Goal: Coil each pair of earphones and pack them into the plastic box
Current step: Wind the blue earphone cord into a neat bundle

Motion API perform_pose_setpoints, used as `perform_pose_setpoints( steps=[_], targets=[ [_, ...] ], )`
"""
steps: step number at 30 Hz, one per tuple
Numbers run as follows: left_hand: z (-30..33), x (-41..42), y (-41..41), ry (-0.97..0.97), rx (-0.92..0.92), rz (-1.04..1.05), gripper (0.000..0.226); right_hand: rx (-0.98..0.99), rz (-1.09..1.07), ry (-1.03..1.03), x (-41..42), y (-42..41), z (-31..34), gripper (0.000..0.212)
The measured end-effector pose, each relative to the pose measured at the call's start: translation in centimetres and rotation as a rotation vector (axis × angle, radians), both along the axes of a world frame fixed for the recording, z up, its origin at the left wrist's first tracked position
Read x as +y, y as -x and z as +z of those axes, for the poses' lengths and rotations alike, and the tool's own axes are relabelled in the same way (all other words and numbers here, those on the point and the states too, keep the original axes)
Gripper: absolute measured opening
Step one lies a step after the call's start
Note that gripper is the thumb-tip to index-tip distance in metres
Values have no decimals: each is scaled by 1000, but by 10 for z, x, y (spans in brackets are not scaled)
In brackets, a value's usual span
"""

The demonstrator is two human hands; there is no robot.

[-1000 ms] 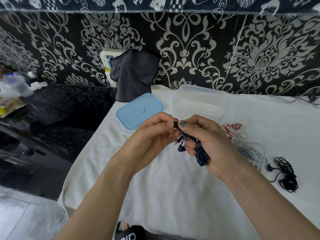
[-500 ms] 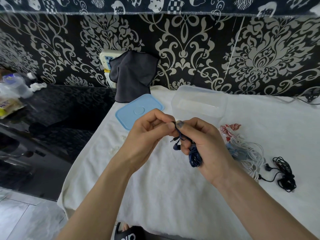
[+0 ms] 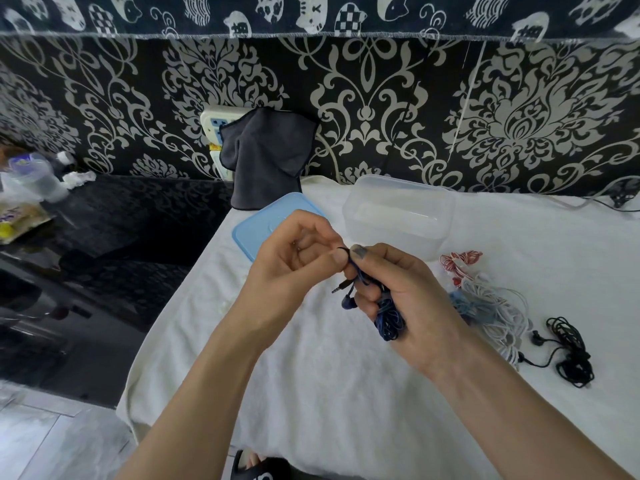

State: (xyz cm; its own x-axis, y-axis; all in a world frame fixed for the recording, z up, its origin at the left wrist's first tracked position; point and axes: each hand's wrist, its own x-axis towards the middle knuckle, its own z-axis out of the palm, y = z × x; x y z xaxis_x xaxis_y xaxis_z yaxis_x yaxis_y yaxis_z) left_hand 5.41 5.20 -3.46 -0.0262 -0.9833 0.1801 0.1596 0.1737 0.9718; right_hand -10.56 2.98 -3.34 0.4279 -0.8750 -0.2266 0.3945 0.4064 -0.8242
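Both hands are pinching coiled blue earphones (image 3: 389, 317) (right hand (image 3: 408, 299) gripping the bundle, left hand (image 3: 294, 265) its loop), clear plastic box (image 3: 398, 216) at one o'clock.

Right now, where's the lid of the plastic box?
In the head view the blue lid lies flat on the white cloth, left of the clear plastic box and just before the hanging dark towel, partly hidden behind the left hand.

a dark grey cloth (image 3: 266, 157) hangs over the white socket panel (image 3: 216, 124) on my patterned wall (image 3: 485, 116). off to the side, my black counter (image 3: 114, 230) holds a clear plastic jar (image 3: 34, 178) and crumpled tissue (image 3: 78, 177).
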Motion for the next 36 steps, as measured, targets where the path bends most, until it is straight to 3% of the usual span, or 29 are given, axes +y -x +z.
perform_pose_setpoints(
  steps=[5, 11, 21, 26, 36],
  targets=[
    [6, 5, 9, 77, -94, 70, 6, -35, 16, -20, -1, 1, 1, 24],
    [4, 6, 15, 164, -217, 157, 16, -135, 42, -96, 2, 1, 3, 18],
    [8, 10, 18, 157, -141, 123, 11, -291, 64, -190, 6, 4, 11, 16],
    [10, 11, 17, 177, -183, 120, 19, -254, 105, -165, 6, 4, 10, 17],
    [13, 11, 14, 161, -168, 86, 13, -297, 136, -157, 5, 6, 8, 16]
  ],
)
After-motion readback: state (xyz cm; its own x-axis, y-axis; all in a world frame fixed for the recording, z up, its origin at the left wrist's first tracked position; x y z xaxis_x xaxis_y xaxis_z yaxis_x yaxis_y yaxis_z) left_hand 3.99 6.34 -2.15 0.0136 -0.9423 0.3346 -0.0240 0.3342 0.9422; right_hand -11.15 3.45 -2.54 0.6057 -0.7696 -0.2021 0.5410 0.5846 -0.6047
